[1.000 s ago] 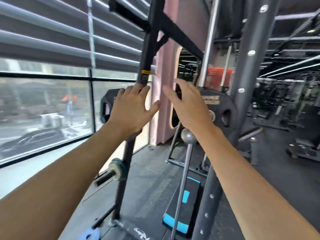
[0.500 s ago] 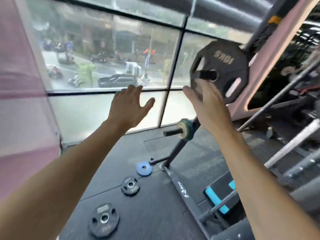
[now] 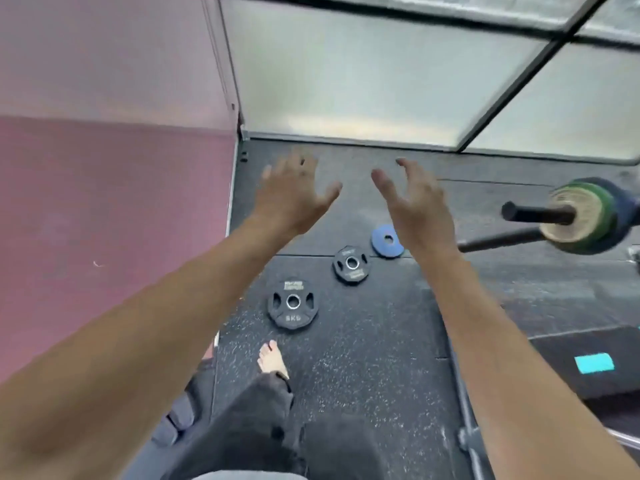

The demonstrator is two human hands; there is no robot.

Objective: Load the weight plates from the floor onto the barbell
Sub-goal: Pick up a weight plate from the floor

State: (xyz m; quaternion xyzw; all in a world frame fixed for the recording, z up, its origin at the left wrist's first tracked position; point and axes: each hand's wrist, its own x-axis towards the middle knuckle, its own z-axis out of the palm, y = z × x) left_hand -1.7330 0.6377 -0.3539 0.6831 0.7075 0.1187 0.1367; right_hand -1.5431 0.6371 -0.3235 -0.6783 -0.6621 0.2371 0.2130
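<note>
Three weight plates lie flat in a diagonal row on the dark rubber floor: a large black 5 kg plate (image 3: 293, 304), a smaller black plate (image 3: 351, 264) and a small blue plate (image 3: 386, 239), partly covered by my right wrist. The barbell sleeve (image 3: 536, 213) sticks out at the right with a green-rimmed plate (image 3: 581, 216) on it. My left hand (image 3: 294, 194) and my right hand (image 3: 414, 199) are stretched out above the floor plates, fingers spread, holding nothing.
A pink wall (image 3: 110, 168) stands close on the left and a frosted window (image 3: 363, 74) runs along the back. My bare foot (image 3: 272, 358) is near the 5 kg plate. A black step with a teal patch (image 3: 594, 363) lies at the right beside a rack base rail (image 3: 467, 420).
My view has swung from the rack down to the floor. The three floor plates have come to the centre below my hands. Both hands stay empty with spread fingers.
</note>
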